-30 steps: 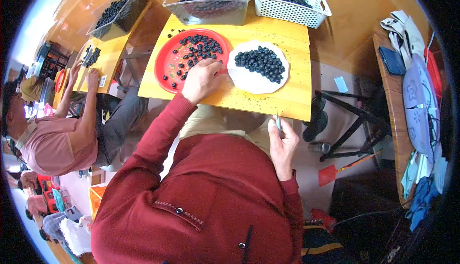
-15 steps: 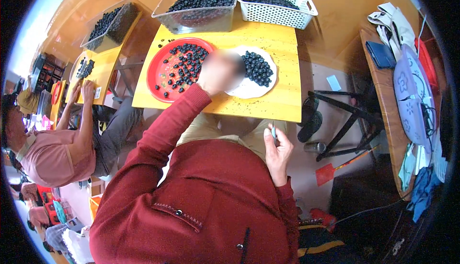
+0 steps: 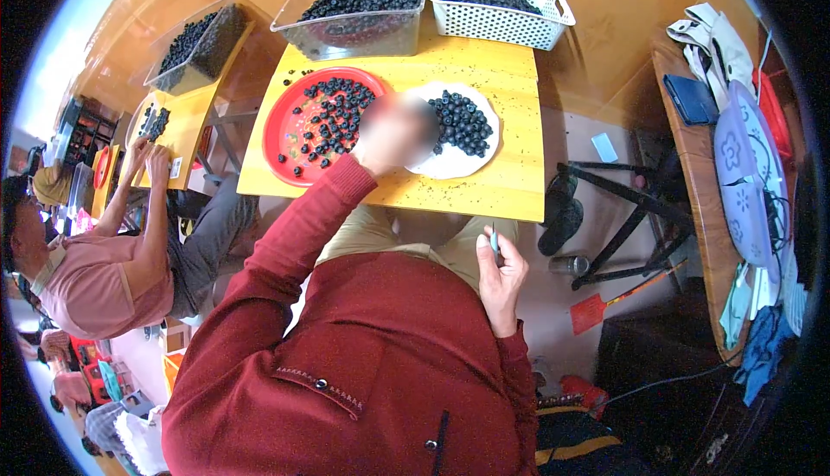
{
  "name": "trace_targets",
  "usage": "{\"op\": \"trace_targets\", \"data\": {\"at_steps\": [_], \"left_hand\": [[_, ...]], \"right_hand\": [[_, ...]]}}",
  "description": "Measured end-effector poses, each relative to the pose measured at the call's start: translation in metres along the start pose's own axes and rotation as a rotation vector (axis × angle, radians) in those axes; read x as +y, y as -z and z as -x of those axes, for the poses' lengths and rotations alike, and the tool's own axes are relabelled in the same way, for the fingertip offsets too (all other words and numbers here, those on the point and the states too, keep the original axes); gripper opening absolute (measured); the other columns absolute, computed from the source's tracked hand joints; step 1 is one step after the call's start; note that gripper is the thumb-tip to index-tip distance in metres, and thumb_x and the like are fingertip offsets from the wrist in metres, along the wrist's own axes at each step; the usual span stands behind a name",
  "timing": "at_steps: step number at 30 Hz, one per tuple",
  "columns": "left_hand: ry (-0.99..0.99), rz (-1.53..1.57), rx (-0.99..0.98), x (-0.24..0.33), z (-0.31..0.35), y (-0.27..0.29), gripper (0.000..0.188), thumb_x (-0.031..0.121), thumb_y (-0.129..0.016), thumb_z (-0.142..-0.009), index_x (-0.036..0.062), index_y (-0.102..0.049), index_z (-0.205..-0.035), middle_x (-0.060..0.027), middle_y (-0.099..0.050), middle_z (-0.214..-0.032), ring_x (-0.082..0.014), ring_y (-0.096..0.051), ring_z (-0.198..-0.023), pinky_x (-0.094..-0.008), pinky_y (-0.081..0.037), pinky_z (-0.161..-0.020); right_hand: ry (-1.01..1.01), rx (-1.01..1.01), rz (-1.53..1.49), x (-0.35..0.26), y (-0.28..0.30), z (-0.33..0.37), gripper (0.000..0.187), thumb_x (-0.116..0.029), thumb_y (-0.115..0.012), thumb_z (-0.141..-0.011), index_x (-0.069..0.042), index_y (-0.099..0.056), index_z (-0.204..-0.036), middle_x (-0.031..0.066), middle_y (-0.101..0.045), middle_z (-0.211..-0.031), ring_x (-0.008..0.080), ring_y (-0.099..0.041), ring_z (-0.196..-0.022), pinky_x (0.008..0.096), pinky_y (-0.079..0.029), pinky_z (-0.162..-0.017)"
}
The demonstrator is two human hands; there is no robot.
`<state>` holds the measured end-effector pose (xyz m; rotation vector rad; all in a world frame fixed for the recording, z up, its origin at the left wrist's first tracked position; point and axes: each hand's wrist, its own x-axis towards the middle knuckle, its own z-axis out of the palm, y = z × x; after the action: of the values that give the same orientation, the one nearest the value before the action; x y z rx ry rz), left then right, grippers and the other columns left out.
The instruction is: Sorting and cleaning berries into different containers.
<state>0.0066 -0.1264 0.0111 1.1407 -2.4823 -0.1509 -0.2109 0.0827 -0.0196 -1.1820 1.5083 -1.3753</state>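
My left hand (image 3: 391,140) is over the gap between a red round tray (image 3: 278,121) and a white scalloped plate (image 3: 445,169). A blur covers its fingers, so whether they hold anything is hidden. Dark, round, berry-like pieces (image 3: 328,121) lie scattered on the red tray. More of these dark pieces (image 3: 462,123) are heaped on the white plate. Just beyond the table's near edge, above my lap, my right hand (image 3: 501,275) is closed on a slim tool with a grey-blue handle (image 3: 494,241); its kind is unclear.
Along the far side of the yellow table (image 3: 398,195) stand a clear bin (image 3: 346,39) and a white perforated basket (image 3: 493,26), both containing dark pieces. A person (image 3: 112,281) works at another table on the left. A brown bench (image 3: 692,173) with cloths is on the right.
My left hand shifts very slightly left, still between tray and plate. More of the heap's left side shows on the white plate. The right hand stays nearly still with the slim tool.
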Motion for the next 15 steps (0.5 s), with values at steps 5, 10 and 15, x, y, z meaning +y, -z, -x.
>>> {"op": "trace_targets", "data": {"at_steps": [5, 10, 15], "left_hand": [[0.020, 0.047, -0.006, 0.0001, 0.0024, -0.0021, 0.023, 0.010, -0.072, -0.076, 0.0037, -0.069, -0.098, -0.0135, -0.067, -0.096, -0.0332, -0.068, -0.085, -0.0418, -0.056, -0.074], [0.016, 0.195, 0.049, 0.0028, 0.0039, -0.0014, 0.019, 0.007, -0.071, -0.075, 0.0035, -0.070, -0.095, -0.0138, -0.068, -0.092, -0.0324, -0.069, -0.081, -0.0404, -0.057, -0.072], [0.046, 0.277, 0.097, 0.0056, 0.0040, -0.0027, 0.019, 0.002, -0.074, -0.073, 0.0001, -0.070, -0.092, -0.0141, -0.069, -0.086, -0.0274, -0.070, -0.074, -0.0348, -0.057, -0.069]], "right_hand": [[-0.018, 0.002, 0.009, 0.0024, 0.0009, 0.0017, 0.029, -0.016, -0.068, -0.096, 0.006, -0.068, -0.115, 0.0032, -0.069, -0.096, 0.0072, -0.058, -0.086, 0.0239, -0.048, -0.079], [-0.003, 0.021, 0.008, 0.0052, 0.0003, 0.0032, 0.029, -0.016, -0.068, -0.095, 0.005, -0.068, -0.115, 0.0028, -0.069, -0.096, 0.0073, -0.057, -0.085, 0.0243, -0.048, -0.078], [-0.017, 0.018, 0.016, 0.0058, 0.0012, 0.0045, 0.028, -0.015, -0.068, -0.095, 0.005, -0.068, -0.114, 0.0040, -0.070, -0.097, 0.0080, -0.058, -0.087, 0.0250, -0.049, -0.080]]}}
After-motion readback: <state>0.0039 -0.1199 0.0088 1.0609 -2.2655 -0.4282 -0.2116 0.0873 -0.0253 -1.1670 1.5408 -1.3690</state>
